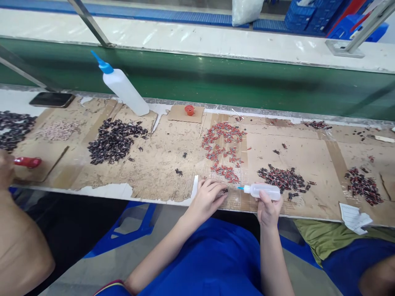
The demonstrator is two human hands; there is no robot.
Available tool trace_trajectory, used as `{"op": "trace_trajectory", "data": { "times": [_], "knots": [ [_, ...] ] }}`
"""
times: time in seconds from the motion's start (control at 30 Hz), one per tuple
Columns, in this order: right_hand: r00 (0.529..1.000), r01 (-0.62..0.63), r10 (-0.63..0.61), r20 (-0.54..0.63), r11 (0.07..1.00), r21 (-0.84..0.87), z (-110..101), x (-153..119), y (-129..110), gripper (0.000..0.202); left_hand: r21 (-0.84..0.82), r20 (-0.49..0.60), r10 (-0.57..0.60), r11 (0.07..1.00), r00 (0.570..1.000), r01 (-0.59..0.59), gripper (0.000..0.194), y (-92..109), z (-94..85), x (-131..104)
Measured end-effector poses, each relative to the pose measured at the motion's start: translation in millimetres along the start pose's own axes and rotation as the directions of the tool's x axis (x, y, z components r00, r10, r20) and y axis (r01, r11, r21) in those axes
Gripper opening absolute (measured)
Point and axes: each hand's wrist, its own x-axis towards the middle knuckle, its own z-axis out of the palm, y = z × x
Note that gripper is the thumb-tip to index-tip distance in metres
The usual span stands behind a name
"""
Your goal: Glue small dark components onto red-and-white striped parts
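Head view shows the left hand (207, 196) pinching a small dark part (224, 190) on the bench (160, 164) edge, the right hand (268, 205) gripping a squeeze bottle (262, 190) whose tip, squeezed hard, could flood it.

The person wears a bright blue short-sleeved top of smooth cloth (212, 263), which fills the view at six o'clock. At about seven o'clock its sleeve hem carries a narrow red-and-pale trim band (111, 285). Both forearms are bare from elbow to wrist, and the left hand (207, 198) and right hand (268, 209) carry no gloves, rings or watch.
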Motion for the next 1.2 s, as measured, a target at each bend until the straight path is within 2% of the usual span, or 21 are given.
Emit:
{"op": "trace_trajectory", "data": {
  "times": [0.1, 0.23, 0.4, 0.53, 0.7, 0.93, 1.1, 1.2],
  "knots": [
    [1.000, 0.008, -0.007, 0.012, 0.996, -0.093, 6, -3, -1, 0.032, -0.026, -0.041, -0.060, 0.998, 0.997, 0.059, 0.017, 0, 4.2, -1],
    [0.994, 0.104, -0.092, 0.066, 0.971, -0.214, 13, -6, -5, 0.030, -0.068, -0.072, -0.109, 0.992, 0.991, 0.104, 0.018, -1, 6.8, 0],
    [0.972, 0.206, -0.156, 0.178, 0.928, -0.311, 13, -8, -4, 0.027, -0.070, -0.086, -0.118, 0.991, 0.989, 0.112, 0.020, 0, 5.0, 1],
    [0.968, 0.229, -0.169, 0.185, 0.894, -0.385, 11, -9, -1, 0.030, -0.058, -0.085, -0.122, 0.991, 0.989, 0.117, 0.020, 0, 5.1, 1],
    [0.969, 0.231, -0.174, 0.175, 0.889, -0.395, 14, -9, -2, 0.031, -0.037, -0.123, -0.115, 0.993, 0.986, 0.111, 0.020, 1, 7.0, 0],
    [0.973, 0.223, -0.179, 0.143, 0.882, -0.414, 16, -10, -2, 0.032, -0.039, -0.119, -0.140, 0.990, 0.983, 0.136, 0.010, 4, 7.3, 2],
    [0.979, 0.202, -0.183, 0.087, 0.911, -0.359, 15, -11, -2, 0.028, -0.048, -0.144, -0.130, 0.991, 0.981, 0.124, 0.011, 4, 7.6, 2],
    [0.980, 0.195, -0.172, 0.096, 0.917, -0.347, 14, -11, 0, 0.029, -0.050, -0.125, -0.155, 0.987, 0.980, 0.150, 0.011, 5, 6.9, 2]
  ]
}}
